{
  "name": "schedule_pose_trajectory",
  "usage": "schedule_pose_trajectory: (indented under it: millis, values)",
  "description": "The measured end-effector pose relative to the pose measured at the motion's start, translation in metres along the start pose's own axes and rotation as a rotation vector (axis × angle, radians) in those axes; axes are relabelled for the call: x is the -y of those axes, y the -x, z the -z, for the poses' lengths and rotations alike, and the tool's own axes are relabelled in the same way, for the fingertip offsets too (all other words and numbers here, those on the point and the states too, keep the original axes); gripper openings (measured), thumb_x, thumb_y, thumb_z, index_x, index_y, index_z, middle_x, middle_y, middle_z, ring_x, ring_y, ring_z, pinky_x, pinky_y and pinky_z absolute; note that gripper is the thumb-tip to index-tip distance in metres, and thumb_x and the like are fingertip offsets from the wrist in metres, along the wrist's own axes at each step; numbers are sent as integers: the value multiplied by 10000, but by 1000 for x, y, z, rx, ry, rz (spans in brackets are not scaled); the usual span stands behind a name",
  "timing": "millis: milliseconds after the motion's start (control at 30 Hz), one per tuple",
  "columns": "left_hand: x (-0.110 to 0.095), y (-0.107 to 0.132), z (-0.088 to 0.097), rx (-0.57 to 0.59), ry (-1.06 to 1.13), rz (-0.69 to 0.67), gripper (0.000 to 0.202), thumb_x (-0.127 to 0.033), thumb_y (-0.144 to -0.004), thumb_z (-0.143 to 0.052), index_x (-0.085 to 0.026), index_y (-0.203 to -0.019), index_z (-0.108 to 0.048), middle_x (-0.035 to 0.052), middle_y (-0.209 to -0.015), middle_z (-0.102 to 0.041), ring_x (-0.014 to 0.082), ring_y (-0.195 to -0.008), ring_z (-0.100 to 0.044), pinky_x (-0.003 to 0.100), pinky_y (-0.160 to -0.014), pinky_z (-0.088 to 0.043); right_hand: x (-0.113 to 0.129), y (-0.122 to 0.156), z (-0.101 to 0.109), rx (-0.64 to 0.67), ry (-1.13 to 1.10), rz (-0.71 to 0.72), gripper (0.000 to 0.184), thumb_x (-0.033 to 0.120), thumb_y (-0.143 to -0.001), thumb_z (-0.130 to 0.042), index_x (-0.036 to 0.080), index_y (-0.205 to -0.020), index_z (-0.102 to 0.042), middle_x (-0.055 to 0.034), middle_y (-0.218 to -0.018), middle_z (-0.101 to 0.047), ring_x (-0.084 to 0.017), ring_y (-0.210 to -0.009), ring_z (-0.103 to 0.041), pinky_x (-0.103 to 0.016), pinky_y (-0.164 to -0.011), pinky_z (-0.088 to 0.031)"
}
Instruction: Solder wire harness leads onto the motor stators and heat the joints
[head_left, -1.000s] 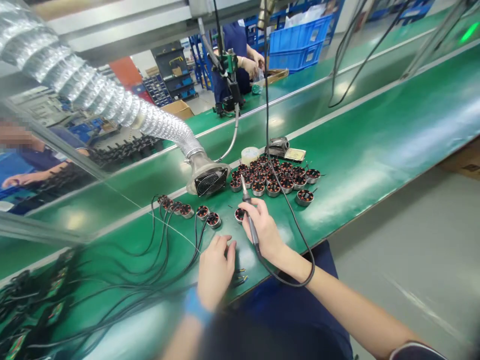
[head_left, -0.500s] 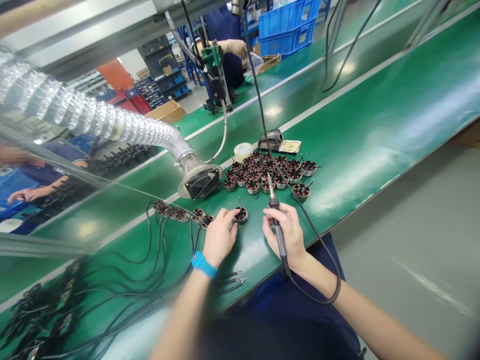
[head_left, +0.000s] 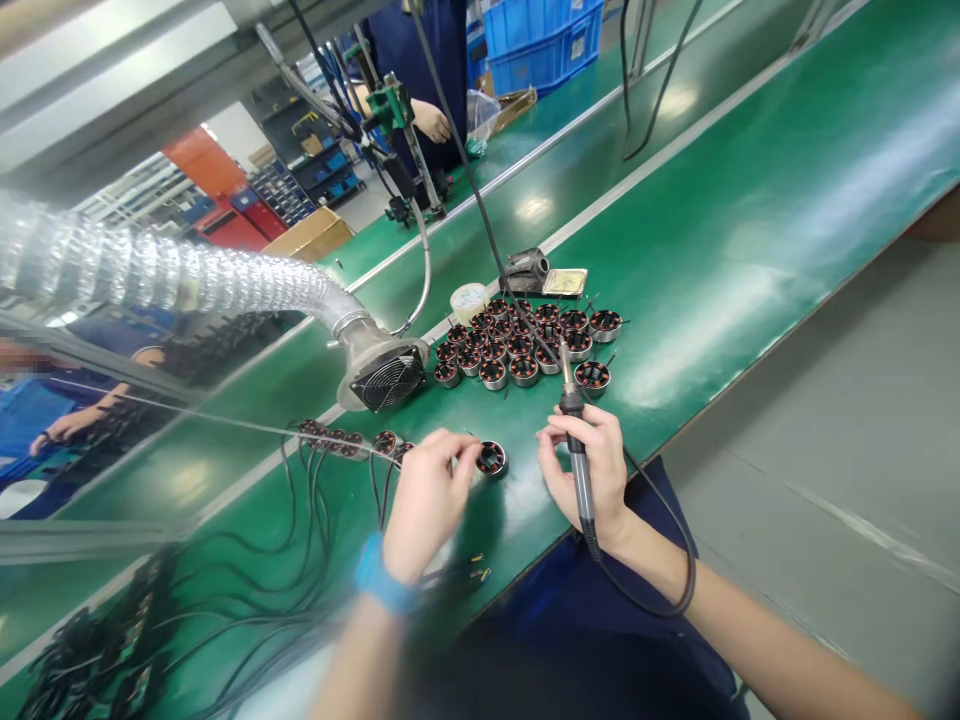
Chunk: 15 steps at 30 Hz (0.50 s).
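Observation:
A single round motor part (head_left: 492, 459) with a silver rim and copper windings lies on the green bench. Just left of it is my left hand (head_left: 429, 492), thumb and fingers pinched together at its edge; what they pinch is too small to make out. My right hand (head_left: 592, 465) is closed around a soldering iron (head_left: 580, 470), its tip pointing up and away toward a cluster of similar motor parts (head_left: 523, 370). Several more motor parts (head_left: 385, 443) with black cables attached sit in a row beyond my left hand.
A fume extractor (head_left: 390, 378) on a silver duct hangs at left. Behind the cluster stand a soldering iron holder (head_left: 525, 268) and a roll of tape (head_left: 469, 301). Black cables (head_left: 319, 500) spread over the left bench. Across the bench, a co-worker's hand (head_left: 431, 122) is near a green stand.
My left hand has drawn slightly back from the top of the single motor part to its left edge. My right hand still holds the soldering iron. The whole view has shifted a little.

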<state>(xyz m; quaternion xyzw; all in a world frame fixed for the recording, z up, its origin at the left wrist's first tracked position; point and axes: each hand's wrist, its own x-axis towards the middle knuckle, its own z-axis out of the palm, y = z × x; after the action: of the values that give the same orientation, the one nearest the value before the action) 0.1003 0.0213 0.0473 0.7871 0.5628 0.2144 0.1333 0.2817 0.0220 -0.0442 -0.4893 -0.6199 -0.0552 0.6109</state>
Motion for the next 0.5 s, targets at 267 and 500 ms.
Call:
schedule_pose_trajectory:
  millis: [267, 500]
  values:
    - [-18, -95, -44, 246, -593, -43, 258, -252, -964, -572, -100, -919, -776, 168, -904, -752, 272, -885, -733, 334, -763, -549, 0, 2, 3, -160, 25, -46, 402, 77, -858, -650, 282, -1172, -507, -77, -1011, -593, -264, -1022, -626, -483, -868, -576]
    - [-28, -106, -59, 288, -684, -76, 281, -154, -970, -504, -78, -927, -772, 199, -891, -749, 290, -901, -747, 351, -776, -569, -3, 5, 1, -125, -32, -52, 431, 61, -858, -643, 279, -1207, -514, -83, -1028, -581, -257, -1024, -633, -451, -831, -609]
